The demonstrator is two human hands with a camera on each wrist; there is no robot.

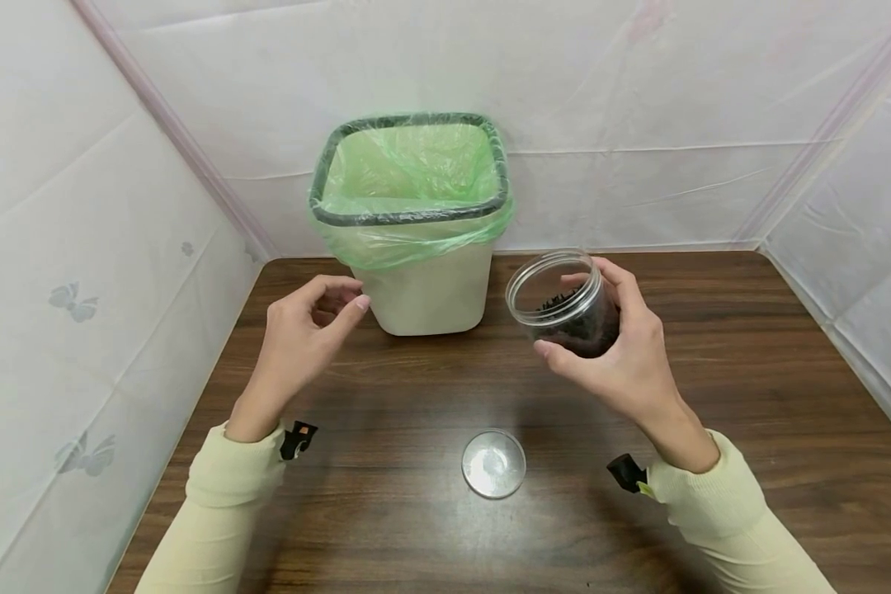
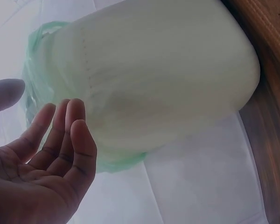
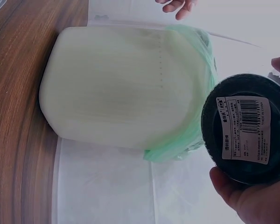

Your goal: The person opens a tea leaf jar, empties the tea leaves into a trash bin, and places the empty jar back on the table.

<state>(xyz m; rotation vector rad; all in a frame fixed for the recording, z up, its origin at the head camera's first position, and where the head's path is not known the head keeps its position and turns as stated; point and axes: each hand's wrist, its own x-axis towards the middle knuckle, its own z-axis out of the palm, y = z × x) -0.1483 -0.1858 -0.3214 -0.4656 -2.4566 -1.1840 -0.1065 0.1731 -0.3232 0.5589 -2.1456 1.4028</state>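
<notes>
My right hand (image 1: 634, 355) grips a clear plastic jar (image 1: 590, 322) with dark loose contents at its bottom. Its mouth is uncovered and tilts toward the bin on the left. In the right wrist view the jar's base carries a white barcode label (image 3: 246, 130). My left hand (image 1: 300, 338) hovers at the bin's front left side, fingers loosely bent, holding nothing; the left wrist view shows the same hand (image 2: 51, 158) beside the bin wall. The pale bin (image 1: 431, 289) stands upright, lined with a green bag (image 1: 408, 247) under a dark rim ring (image 1: 416, 216).
A round clear lid (image 1: 493, 464) lies flat on the dark wooden table (image 1: 386, 528), nearer to me than the bin. White sheeting (image 1: 683, 99) walls in the table at the back and both sides. The bin stands near the back edge.
</notes>
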